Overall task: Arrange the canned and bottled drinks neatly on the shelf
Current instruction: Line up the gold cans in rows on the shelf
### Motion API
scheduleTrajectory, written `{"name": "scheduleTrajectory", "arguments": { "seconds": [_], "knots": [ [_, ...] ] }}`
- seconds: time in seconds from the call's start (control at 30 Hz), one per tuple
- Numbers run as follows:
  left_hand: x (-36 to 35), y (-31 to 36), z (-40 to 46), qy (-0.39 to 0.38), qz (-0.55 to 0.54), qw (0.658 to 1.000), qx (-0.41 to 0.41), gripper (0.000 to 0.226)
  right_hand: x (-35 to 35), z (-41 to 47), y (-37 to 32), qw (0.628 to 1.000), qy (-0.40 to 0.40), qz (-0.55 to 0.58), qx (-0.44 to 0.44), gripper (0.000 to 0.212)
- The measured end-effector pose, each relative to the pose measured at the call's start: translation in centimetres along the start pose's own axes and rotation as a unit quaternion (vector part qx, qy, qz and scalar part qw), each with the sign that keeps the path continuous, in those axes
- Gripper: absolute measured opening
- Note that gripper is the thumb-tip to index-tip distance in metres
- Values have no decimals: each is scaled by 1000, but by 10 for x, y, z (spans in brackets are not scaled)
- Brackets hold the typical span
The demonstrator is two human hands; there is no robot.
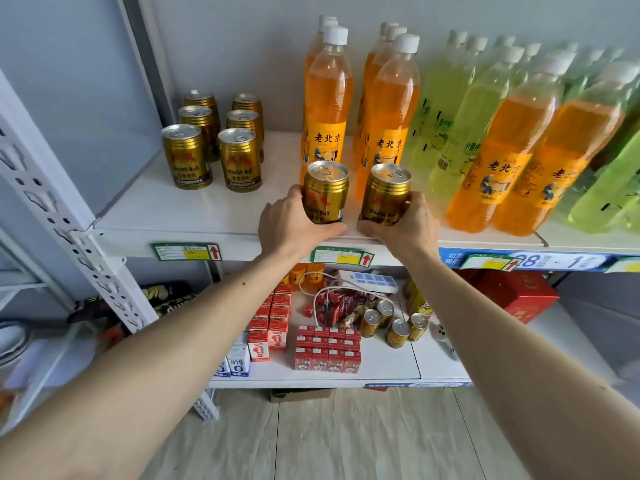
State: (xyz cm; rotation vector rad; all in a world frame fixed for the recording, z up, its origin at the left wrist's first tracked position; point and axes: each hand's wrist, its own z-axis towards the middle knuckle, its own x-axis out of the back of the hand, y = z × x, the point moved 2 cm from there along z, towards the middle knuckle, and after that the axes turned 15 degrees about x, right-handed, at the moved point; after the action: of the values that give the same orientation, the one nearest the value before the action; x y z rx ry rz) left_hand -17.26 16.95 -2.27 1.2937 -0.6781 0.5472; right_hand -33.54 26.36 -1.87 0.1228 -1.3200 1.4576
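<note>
White shelf point(221, 216) is backed by a grey wall; orange bottles point(329, 109) and green bottles point(446, 109) are ranked behind, six gold cans point(211, 140) paired at left. Two gold cans are held upright at the front edge — left can point(325, 192) gripped by left hand point(294, 223), right can point(386, 194) by right hand point(405, 226). Advised: both slid left, kept upright, labels forward — extending the paired rows

Both hands point(349, 223) curled in grips, arms outstretched

Bright even light, edges warped, rt blurry
</note>
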Motion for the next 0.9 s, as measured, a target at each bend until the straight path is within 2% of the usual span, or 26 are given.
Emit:
{"name": "scheduleTrajectory", "arguments": {
  "seconds": [0.17,0.53,0.9],
  "knots": [
    [-7,-2,-2,47,-23,999,7,70,-8,-2,4,999,40,14,14,77],
    [5,-7,-6,64,-73,995,37,64,-13,-9,-6,997,67,27,26,72],
    [96,-74,13,131,-52,987,81,62,-73,-23,-98,992,22,85,93,72]
  ]
}}
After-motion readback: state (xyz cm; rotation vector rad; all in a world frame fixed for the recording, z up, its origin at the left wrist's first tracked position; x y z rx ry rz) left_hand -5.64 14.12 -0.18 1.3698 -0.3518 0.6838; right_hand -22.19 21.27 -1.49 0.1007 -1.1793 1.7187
